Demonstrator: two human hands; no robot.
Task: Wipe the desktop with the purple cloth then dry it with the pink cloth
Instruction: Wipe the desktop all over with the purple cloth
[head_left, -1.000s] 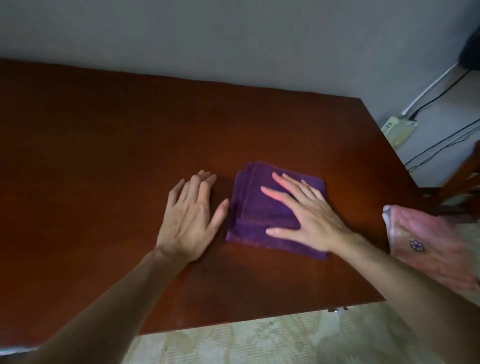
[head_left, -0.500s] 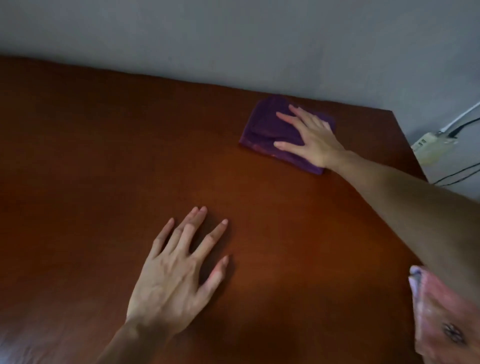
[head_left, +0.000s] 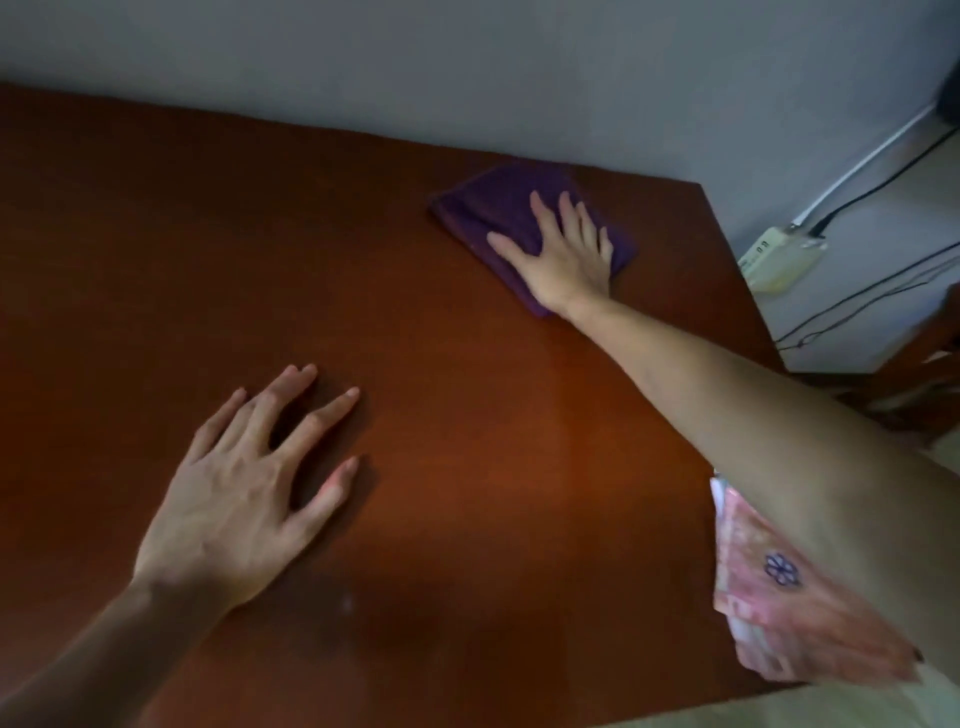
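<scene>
A folded purple cloth lies on the brown wooden desktop near its far right corner. My right hand presses flat on the cloth with straight, spread fingers, the arm stretched out across the desk. My left hand rests flat on the bare desktop at the near left, fingers spread, holding nothing. A pink patterned cloth lies at the desk's near right edge, partly hidden under my right arm.
A grey wall runs along the desk's far edge. To the right of the desk, a white power strip with black and white cables lies on the floor. Dark wooden furniture stands beyond the right edge.
My right hand slid the purple cloth from the middle of the desk to the far right corner, then turned it slightly. My left hand stayed flat on the desk.
</scene>
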